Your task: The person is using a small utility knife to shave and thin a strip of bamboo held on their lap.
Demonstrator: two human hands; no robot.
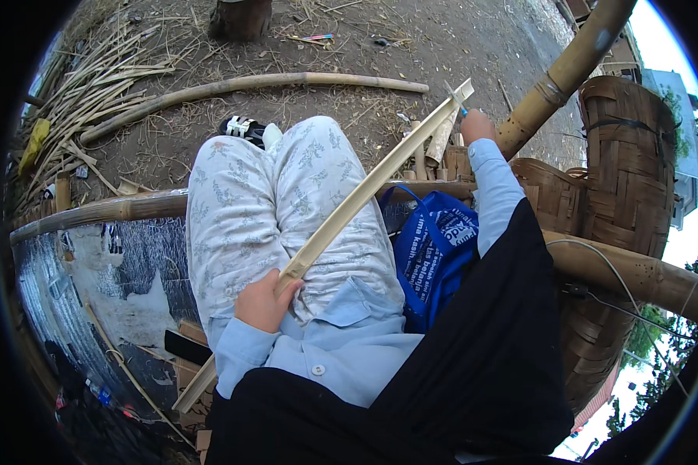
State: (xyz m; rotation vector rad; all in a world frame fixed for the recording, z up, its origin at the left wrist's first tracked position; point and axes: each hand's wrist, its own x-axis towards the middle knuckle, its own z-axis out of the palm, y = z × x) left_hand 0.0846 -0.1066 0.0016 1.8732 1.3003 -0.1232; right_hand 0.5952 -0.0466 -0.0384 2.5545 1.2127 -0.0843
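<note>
The near end of a pale bamboo strip hung over the left side of the bench, and the strip slanted up across the patterned trousers. Above the lap, the left hand was closed round it. A blue bag sat by the right thigh, near the bench's front edge — a bamboo pole. Out past that edge, well apart from the left, the right hand gripped a blue-handled knife, its blade crossing the strip near the far end. Farther off, a curved pole lay on the ground, with a heap of split strips leftward.
</note>
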